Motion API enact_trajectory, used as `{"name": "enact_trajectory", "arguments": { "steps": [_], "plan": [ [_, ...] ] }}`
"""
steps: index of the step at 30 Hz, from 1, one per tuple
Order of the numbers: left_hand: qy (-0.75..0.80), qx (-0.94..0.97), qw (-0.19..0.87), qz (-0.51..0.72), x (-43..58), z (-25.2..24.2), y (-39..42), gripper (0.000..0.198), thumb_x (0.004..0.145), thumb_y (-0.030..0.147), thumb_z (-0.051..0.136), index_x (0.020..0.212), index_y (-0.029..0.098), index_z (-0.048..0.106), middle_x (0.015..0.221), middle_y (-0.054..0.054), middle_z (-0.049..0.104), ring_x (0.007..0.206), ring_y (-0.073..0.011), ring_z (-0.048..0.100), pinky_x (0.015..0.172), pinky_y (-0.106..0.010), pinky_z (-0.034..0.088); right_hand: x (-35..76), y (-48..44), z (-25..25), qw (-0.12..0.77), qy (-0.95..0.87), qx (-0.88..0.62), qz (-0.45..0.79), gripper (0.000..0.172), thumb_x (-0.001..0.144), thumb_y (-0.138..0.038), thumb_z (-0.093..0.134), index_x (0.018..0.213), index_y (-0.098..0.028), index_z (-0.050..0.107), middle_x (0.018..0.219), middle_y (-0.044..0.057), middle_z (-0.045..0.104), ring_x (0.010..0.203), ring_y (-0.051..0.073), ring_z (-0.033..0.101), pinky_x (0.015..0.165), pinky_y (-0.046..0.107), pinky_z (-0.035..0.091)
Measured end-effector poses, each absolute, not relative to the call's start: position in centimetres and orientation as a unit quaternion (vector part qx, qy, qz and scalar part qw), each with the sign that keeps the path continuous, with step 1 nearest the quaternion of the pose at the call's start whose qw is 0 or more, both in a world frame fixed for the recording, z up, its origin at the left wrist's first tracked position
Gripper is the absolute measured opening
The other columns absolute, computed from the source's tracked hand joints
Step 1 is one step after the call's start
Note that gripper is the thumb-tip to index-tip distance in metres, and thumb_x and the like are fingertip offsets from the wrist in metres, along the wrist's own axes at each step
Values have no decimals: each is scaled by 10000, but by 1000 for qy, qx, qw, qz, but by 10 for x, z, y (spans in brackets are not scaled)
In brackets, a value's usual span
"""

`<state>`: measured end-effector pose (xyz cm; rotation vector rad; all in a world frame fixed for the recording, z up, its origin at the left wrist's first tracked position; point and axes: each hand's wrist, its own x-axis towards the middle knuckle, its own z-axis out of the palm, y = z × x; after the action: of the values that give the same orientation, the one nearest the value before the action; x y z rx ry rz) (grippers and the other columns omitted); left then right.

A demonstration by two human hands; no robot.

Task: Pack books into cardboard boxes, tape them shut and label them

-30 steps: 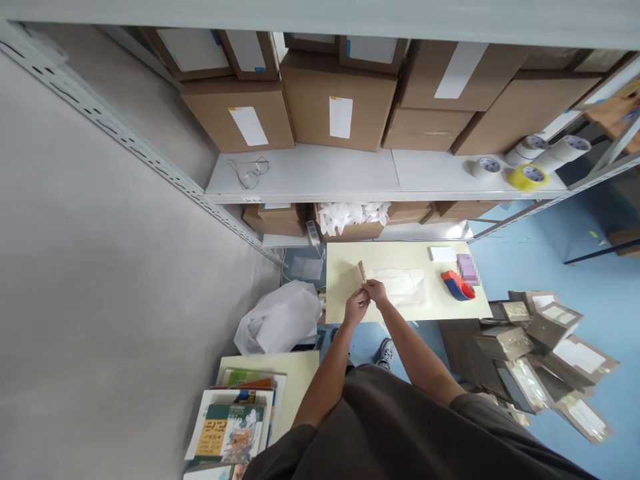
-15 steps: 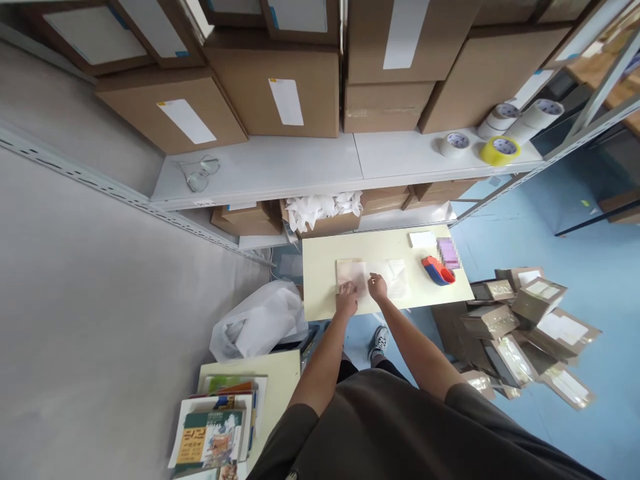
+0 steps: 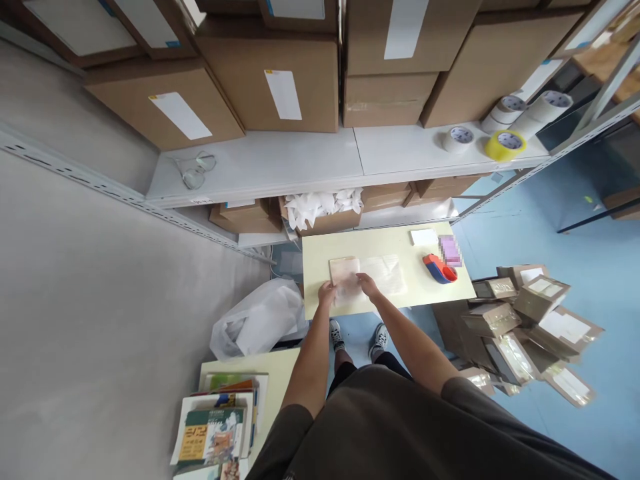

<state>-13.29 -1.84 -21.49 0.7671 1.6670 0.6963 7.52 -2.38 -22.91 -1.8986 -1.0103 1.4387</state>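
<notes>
On the pale yellow table (image 3: 320, 248) lies a flat, pinkish, book-like item under translucent wrap (image 3: 345, 268). A whitish, see-through sheet of wrap (image 3: 385, 270) stretches out to its right. My left hand (image 3: 327, 293) grips the item's lower left edge, thumb and fingers closed. My right hand (image 3: 369, 285) pinches at its right side, where the sheet begins; fine finger detail is small in view. A red and blue tape dispenser (image 3: 440, 268) sits to the right, beside a white block (image 3: 423, 238) and a blurred purple packet (image 3: 450, 250).
Ahead stands a shelf (image 3: 280, 160) with large cartons (image 3: 295, 100), tape rolls (image 3: 505, 145) and glasses (image 3: 195, 170). Taped parcels (image 3: 530, 327) are heaped on the right floor. To the left are a white plastic bag (image 3: 260, 317) and stacked books (image 3: 210, 433).
The book-like item has shifted slightly left. My left hand has moved from its top to its left edge, and my right hand has moved left onto its right side.
</notes>
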Motion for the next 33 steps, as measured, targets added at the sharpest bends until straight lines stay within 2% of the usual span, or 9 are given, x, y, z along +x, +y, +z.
{"name": "enact_trajectory", "arguments": {
  "steps": [4,10,12,14,17,20,25,30,33],
  "plan": [
    [684,289,584,327,-156,-211,-16,318,633,322,853,869,189,685,710,0,683,645,-165,656,633,-264,505,55,-20,-232,266,-375,-695,553,421,835,-353,609,1217,-231,736,1165,90,781,1005,250,743,896,383,596],
    [674,335,561,344,-145,-192,-13,415,609,246,879,906,226,590,786,14,676,712,-168,672,640,-260,523,41,-9,-231,225,-414,-697,541,243,786,-242,693,1003,-271,798,1140,56,804,1194,291,701,1121,435,491],
    [680,390,533,318,-124,-185,-11,399,653,245,876,933,233,592,817,9,688,765,-174,689,692,-264,537,47,-6,-228,228,-425,-701,526,236,785,-230,694,985,-265,813,1192,58,803,1263,292,677,1177,419,450],
    [684,443,506,284,-97,-180,-9,376,714,274,870,984,239,610,867,-4,715,824,-183,707,762,-277,549,62,-7,-224,239,-423,-714,504,296,825,-273,662,1075,-255,820,1276,69,787,1295,290,668,1184,412,452],
    [679,506,477,236,-54,-181,-7,374,781,373,867,1049,236,644,1013,-48,755,957,-213,723,881,-313,556,100,-21,-218,262,-399,-750,459,462,938,-417,528,1281,-224,772,1347,106,763,1316,300,664,1158,435,487],
    [659,553,474,187,-19,-190,-9,328,857,430,808,1060,199,692,1145,-125,755,1119,-272,705,1013,-385,537,144,-43,-213,310,-357,-780,410,565,983,-538,438,1308,-206,759,1356,137,762,1316,309,673,1139,445,511],
    [644,575,473,176,-1,-204,-16,241,871,229,709,1101,169,750,1284,-184,719,1338,-313,617,1182,-449,444,180,-58,-208,334,-369,-746,443,519,959,-557,566,1298,-224,773,1392,126,751,1349,306,665,1178,455,494],
    [663,521,505,184,-21,-204,-22,368,885,186,619,1238,185,722,1357,-150,725,1253,-254,683,1097,-394,518,158,-37,-207,258,-423,-703,511,463,876,-480,747,1286,-269,787,1439,91,726,1407,332,624,1218,509,459],
    [708,466,488,208,-46,-202,-27,401,862,240,677,1259,192,700,1261,-136,759,1186,-258,704,1003,-367,557,140,-28,-208,242,-434,-693,522,444,813,-452,820,1216,-265,818,1437,108,723,1411,363,615,1243,531,425]
  ]
}}
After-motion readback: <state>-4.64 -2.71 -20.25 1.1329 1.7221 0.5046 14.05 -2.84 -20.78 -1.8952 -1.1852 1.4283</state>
